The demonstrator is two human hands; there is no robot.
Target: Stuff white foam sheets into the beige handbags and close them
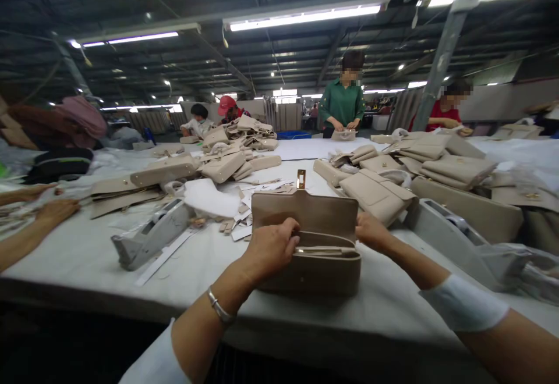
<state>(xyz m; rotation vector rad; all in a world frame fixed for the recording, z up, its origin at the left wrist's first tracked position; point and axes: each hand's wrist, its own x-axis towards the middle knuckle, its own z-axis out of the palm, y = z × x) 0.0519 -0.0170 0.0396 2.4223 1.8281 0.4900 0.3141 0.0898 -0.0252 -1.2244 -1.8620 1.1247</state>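
Note:
A beige handbag (312, 267) stands on the white table (87, 256) right in front of me, its flap (305, 212) lifted up with a gold clasp (301, 179) at the top. My left hand (271, 250) grips the bag's left side, fingers curled into the open top near the zipper. My right hand (371, 231) holds the bag's right edge, fingers hidden behind it.
Piles of beige bags (441, 166) and bag parts (227, 163) cover the table's far side. A grey tape dispenser (151, 233) lies at left, another (467, 241) at right. Another person's arms (35, 221) reach in from the left. Workers (343, 102) stand at the far edge.

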